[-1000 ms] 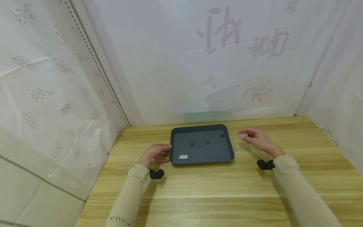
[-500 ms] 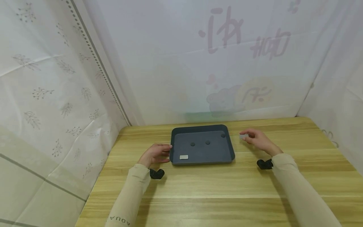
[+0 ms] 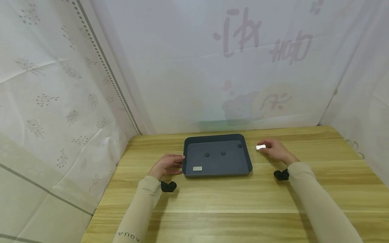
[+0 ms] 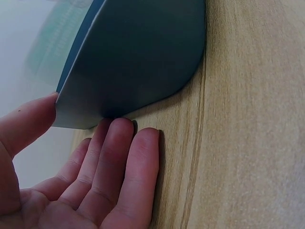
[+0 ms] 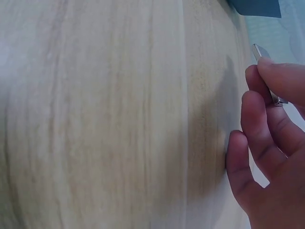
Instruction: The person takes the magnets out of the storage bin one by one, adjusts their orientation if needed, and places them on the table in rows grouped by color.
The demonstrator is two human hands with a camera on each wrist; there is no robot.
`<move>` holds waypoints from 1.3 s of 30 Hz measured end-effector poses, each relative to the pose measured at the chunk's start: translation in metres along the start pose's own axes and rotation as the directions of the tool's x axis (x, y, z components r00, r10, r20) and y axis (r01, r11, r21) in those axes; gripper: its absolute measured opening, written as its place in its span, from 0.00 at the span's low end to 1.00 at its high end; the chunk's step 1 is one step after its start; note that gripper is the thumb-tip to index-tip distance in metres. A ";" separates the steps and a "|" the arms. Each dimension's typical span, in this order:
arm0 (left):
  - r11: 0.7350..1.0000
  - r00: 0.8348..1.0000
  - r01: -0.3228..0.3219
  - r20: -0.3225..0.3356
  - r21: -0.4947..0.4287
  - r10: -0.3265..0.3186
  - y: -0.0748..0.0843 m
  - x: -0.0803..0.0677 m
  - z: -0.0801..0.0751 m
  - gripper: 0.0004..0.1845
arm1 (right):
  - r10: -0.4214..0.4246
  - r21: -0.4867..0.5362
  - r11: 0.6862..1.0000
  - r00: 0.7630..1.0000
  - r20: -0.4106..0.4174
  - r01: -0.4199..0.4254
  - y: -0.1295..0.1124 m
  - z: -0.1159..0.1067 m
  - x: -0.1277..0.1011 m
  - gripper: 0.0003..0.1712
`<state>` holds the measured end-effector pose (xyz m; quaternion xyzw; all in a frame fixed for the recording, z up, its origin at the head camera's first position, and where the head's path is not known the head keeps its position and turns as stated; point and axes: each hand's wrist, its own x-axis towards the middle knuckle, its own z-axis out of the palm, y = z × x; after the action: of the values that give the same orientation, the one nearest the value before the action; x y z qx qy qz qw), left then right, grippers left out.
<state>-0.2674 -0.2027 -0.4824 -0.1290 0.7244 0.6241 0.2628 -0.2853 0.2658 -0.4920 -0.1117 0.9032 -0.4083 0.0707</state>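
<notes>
Tray (image 3: 247,158) sits flat on the desk (image 3: 231,202), near the back wall. It is dark grey with round corners. I see my left hand (image 3: 166,165) resting on the desk at the tray's left side. In the left wrist view, its fingers (image 4: 119,167) lie straight on the wood and touch the tray's edge (image 4: 128,62), and the thumb touches the rim. This hand grips nothing.

My right hand (image 3: 273,150) is just to the right of the tray, above the desk. It pinches a small silver bar (image 3: 260,147) between the thumb and the fingers. In the right wrist view, I see the bar (image 5: 267,71) poking out past the fingertips (image 5: 276,76), with the wood under it. The bar is beside the tray's far right corner but does not touch it.

Inside the tray I see one more silver bar (image 3: 197,168). It lies flat near the front left corner. I also see three small dark discs. Two discs (image 3: 207,155) (image 3: 223,153) lie side by side in the middle. The third disc (image 3: 239,145) lies in the back right corner.

Both my sleeves (image 3: 143,206) are light tan. A black strap piece (image 3: 168,186) sits at each wrist. White cloth walls (image 3: 60,84) with leaf prints stand around the desk.
</notes>
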 end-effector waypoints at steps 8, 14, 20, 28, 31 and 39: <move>1.000 1.000 0.006 0.004 -0.011 -0.005 0.001 -0.001 0.001 0.23 | 0.008 -0.043 0.999 1.000 -0.012 -0.008 -0.001 0.001 0.004 0.16; 1.000 1.000 0.004 0.006 -0.013 -0.004 0.002 0.000 0.001 0.23 | -0.009 -0.062 0.998 1.000 -0.024 0.007 -0.003 0.002 0.006 0.15; 1.000 1.000 0.004 -0.004 -0.014 -0.004 0.002 0.002 0.002 0.23 | 0.003 -0.072 0.997 1.000 -0.016 -0.005 -0.001 0.003 0.009 0.16; 1.000 1.000 -0.001 -0.018 -0.002 0.001 0.003 -0.001 0.003 0.22 | 0.000 -0.089 0.996 0.999 -0.048 -0.004 0.001 0.005 0.011 0.16; 1.000 1.000 -0.001 -0.020 0.005 0.001 0.003 -0.001 0.003 0.22 | -0.003 -0.092 0.996 0.999 -0.050 -0.002 0.001 0.005 0.011 0.16; 1.000 1.000 0.010 -0.019 -0.002 -0.010 0.001 0.000 0.001 0.22 | -0.015 -0.091 0.996 0.999 -0.052 0.010 0.003 0.008 0.014 0.16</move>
<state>-0.2679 -0.2019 -0.4818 -0.1387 0.7255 0.6223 0.2591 -0.2979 0.2584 -0.5004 -0.1098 0.9217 -0.3700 0.0392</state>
